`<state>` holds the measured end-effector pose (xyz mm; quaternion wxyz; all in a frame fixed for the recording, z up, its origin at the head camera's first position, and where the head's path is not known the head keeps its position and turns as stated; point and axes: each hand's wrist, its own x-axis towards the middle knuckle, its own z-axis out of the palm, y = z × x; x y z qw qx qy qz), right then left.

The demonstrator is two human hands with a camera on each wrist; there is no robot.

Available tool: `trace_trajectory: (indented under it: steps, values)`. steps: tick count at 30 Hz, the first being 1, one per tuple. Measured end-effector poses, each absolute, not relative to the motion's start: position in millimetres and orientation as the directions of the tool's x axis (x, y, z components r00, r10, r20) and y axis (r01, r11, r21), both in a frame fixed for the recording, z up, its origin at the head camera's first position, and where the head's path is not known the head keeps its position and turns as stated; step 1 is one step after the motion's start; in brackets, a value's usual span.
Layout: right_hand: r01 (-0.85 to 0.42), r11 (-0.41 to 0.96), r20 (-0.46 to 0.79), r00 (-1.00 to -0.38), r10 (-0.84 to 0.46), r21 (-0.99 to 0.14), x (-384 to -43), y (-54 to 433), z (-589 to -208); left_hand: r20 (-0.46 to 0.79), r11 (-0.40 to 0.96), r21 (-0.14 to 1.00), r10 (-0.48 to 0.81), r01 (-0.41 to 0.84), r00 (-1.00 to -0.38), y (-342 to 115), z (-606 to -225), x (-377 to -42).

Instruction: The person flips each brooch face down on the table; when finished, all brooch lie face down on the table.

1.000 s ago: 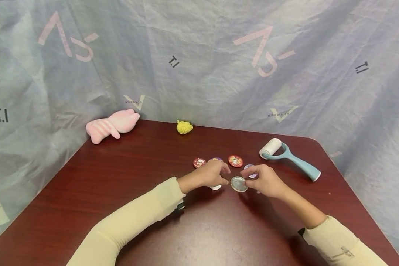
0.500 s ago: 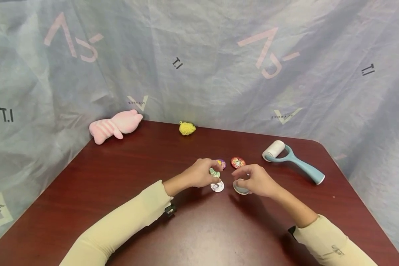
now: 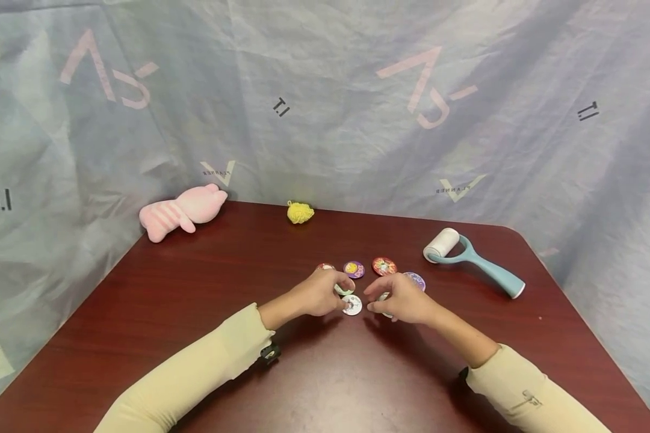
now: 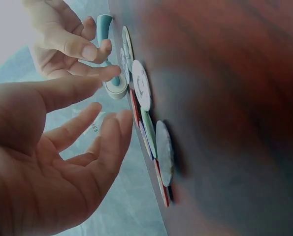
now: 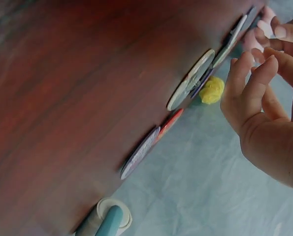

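White badge (image 3: 352,305): flat on the dark red table (image 3: 325,379), just below and right of the head view's centre, in the gap between two hands.
Nearer hand: the left hand (image 3: 318,294), whose thumb overlaps the badge's left edge as seen from above; the right hand (image 3: 407,299) stands a little apart, to the right.
Long axis: none to speak of; it's a round disc with its printed face up.
Left fingers: spread and gently bent, thumb well away from the rest, nothing held that I can see; whether the thumb touches the white badge, I can't tell.
Right fingers: loosely bent, tips apart, over a pale badge (image 3: 384,296); I see nothing gripped, though contact is unclear.
Neighbouring badges: a purple badge (image 3: 354,269) and an orange-red badge (image 3: 384,266) above the gap, a violet-blue badge (image 3: 416,281) up and right of the right hand.
Hidden: most of the pale badge, behind the right fingers; part of the red badge (image 3: 325,266) and the green badge (image 4: 149,132), behind the left hand; a greyish badge (image 4: 165,155) shows at lower centre of the left wrist view, but I can't pick it out from above.
Cut off: the right hand, at the right edge of its own wrist view.
Hard to read: badge prints, nearly edge-on in both wrist views.
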<state>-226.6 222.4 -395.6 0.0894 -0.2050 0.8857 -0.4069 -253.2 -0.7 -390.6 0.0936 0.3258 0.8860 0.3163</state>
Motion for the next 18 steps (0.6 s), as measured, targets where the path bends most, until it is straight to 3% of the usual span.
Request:
trace_trajectory:
  steps: [10,18]
  values:
    - [-0.286,0.597,-0.025,-0.889,-0.458,-0.749,-229,212,-398,-0.055,0.658,0.594,0.608,0.463,-0.792,2,-399,-250]
    - [-0.284,0.635,-0.062,-0.883,-0.465,-0.718,-235,205,-397,-0.046,0.668,0.558,0.617,0.493,-0.785,0,-399,-249]
